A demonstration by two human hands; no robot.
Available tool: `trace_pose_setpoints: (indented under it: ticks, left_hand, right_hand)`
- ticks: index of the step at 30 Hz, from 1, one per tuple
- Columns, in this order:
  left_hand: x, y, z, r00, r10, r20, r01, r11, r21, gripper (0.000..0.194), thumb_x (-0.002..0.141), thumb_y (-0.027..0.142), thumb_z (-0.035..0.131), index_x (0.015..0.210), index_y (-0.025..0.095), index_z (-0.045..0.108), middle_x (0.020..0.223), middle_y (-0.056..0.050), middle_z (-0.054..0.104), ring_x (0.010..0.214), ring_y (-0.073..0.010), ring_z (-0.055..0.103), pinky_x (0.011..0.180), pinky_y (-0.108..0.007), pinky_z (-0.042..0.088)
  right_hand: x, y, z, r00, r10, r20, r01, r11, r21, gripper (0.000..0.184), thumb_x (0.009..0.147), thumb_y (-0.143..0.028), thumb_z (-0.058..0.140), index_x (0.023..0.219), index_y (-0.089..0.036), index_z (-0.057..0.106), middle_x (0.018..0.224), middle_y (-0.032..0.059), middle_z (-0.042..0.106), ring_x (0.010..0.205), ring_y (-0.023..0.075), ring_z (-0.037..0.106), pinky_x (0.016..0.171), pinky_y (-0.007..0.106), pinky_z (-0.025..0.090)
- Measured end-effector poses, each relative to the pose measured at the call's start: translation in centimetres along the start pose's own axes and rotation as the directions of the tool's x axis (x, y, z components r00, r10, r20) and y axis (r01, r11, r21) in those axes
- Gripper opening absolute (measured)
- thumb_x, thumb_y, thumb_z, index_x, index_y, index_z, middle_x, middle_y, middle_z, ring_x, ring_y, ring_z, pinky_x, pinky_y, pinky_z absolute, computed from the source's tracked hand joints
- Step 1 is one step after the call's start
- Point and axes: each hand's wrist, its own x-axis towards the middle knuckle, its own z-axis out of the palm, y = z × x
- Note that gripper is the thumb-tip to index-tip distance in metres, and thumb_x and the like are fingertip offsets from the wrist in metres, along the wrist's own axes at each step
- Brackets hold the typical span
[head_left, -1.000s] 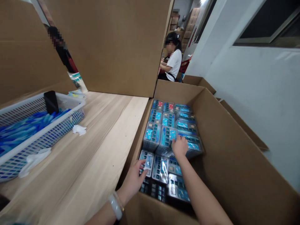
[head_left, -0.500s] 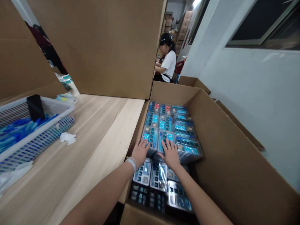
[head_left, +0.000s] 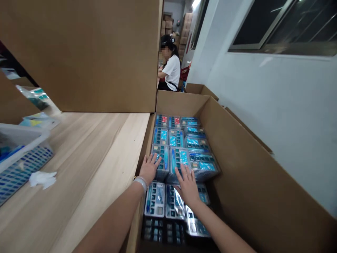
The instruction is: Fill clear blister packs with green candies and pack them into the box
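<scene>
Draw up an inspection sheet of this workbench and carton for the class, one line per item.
Surface: pale wooden table beside a large cardboard carton.
Job's things: blister packs with blue contents, laid in rows inside the carton.
Clutter: crumpled white tissue on the table; white plastic mesh basket at its left.
Hands: left hand, wearing a pale bangle, lies against a pack; right hand is open on the packs.
Cables: nothing seen.
Surroundings: seated co-worker, stacked cartons, white wall, window.

Clear plastic packs (blue inside), tightly rows-deep
</scene>
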Motion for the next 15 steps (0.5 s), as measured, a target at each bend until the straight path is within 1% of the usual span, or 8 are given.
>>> trace_pose_setpoints:
  ticks: [4, 6, 8, 10, 11, 13, 15]
  left_hand:
    - [-0.1, -0.1, 0.1, 0.999, 0.008, -0.032, -0.010, 0.998, -0.067, 0.061, 0.072, 0.007, 0.045, 0.129, 0.026, 0.029, 0.137, -0.007, 0.026, 0.127, -0.0248, 0.017, 0.101, -0.048, 0.011]
    - [-0.2, -0.3, 0.1, 0.999, 0.021, -0.038, -0.024, 0.996, -0.081, 0.064, 0.070, 0.010, 0.049, 0.129, 0.025, 0.029, 0.138, -0.008, 0.025, 0.128, -0.0254, 0.015, 0.102, -0.047, 0.010]
    - [-0.4, -0.4, -0.1, 0.998, 0.044, -0.043, -0.048, 0.995, -0.093, 0.071, 0.065, 0.013, 0.057, 0.130, 0.023, 0.028, 0.138, -0.010, 0.022, 0.128, -0.0270, 0.012, 0.102, -0.046, 0.008]
    - [-0.8, -0.1, -0.5, 0.995, 0.066, -0.071, -0.074, 0.990, -0.117, 0.076, 0.061, 0.016, 0.063, 0.129, 0.021, 0.029, 0.139, -0.012, 0.019, 0.128, -0.0277, 0.010, 0.103, -0.046, 0.007]
    - [-1.1, 0.3, -0.9, 0.993, 0.074, -0.095, -0.088, 0.986, -0.144, 0.074, 0.062, 0.017, 0.062, 0.128, 0.020, 0.030, 0.139, -0.012, 0.020, 0.128, -0.0273, 0.010, 0.103, -0.046, 0.008]
    - [-1.7, 1.6, -1.4, 0.987, 0.067, -0.146, -0.102, 0.962, -0.252, 0.059, 0.069, 0.018, 0.055, 0.125, 0.018, 0.036, 0.136, -0.011, 0.028, 0.126, -0.0244, 0.018, 0.103, -0.042, 0.013]
    - [-2.0, 3.4, -1.7, 0.989, 0.002, -0.151, -0.069, 0.897, -0.436, 0.045, 0.076, 0.018, 0.045, 0.121, 0.016, 0.041, 0.127, -0.010, 0.040, 0.120, -0.0210, 0.031, 0.101, -0.036, 0.022]
  right_hand:
    - [-2.4, -0.7, 0.2, 1.000, -0.024, 0.014, 0.023, 0.998, 0.061, 0.059, 0.073, -0.027, 0.051, 0.129, -0.024, 0.032, 0.138, 0.0095, 0.025, 0.127, 0.0278, 0.016, 0.099, 0.047, 0.016]
    - [-3.2, -0.4, 0.1, 1.000, -0.003, -0.009, 0.004, 0.994, 0.108, 0.057, 0.075, -0.028, 0.049, 0.128, -0.023, 0.032, 0.137, 0.0093, 0.026, 0.126, 0.0271, 0.019, 0.099, 0.046, 0.018]
    - [-3.7, 0.2, -0.1, 0.998, 0.046, -0.051, -0.036, 0.983, 0.179, 0.055, 0.077, -0.031, 0.045, 0.129, -0.022, 0.031, 0.137, 0.0095, 0.027, 0.125, 0.0262, 0.022, 0.099, 0.045, 0.021]
    - [-3.7, 1.0, -0.3, 0.987, 0.136, -0.090, -0.105, 0.952, 0.286, 0.054, 0.078, -0.034, 0.043, 0.128, -0.019, 0.031, 0.134, 0.0109, 0.030, 0.123, 0.0251, 0.026, 0.097, 0.043, 0.026]
    - [-3.7, 1.4, -0.3, 0.975, 0.197, -0.101, -0.151, 0.925, 0.349, 0.053, 0.078, -0.036, 0.042, 0.127, -0.018, 0.033, 0.132, 0.0120, 0.032, 0.121, 0.0247, 0.029, 0.096, 0.043, 0.028]
    - [-3.3, 2.2, 0.0, 0.938, 0.331, -0.102, -0.245, 0.843, 0.479, 0.053, 0.077, -0.040, 0.041, 0.124, -0.014, 0.036, 0.127, 0.0145, 0.037, 0.118, 0.0247, 0.033, 0.095, 0.041, 0.031]
    - [-2.6, 2.8, 0.5, 0.887, 0.457, -0.069, -0.330, 0.729, 0.599, 0.057, 0.075, -0.044, 0.042, 0.120, -0.010, 0.040, 0.120, 0.0172, 0.042, 0.113, 0.0259, 0.039, 0.094, 0.041, 0.032]
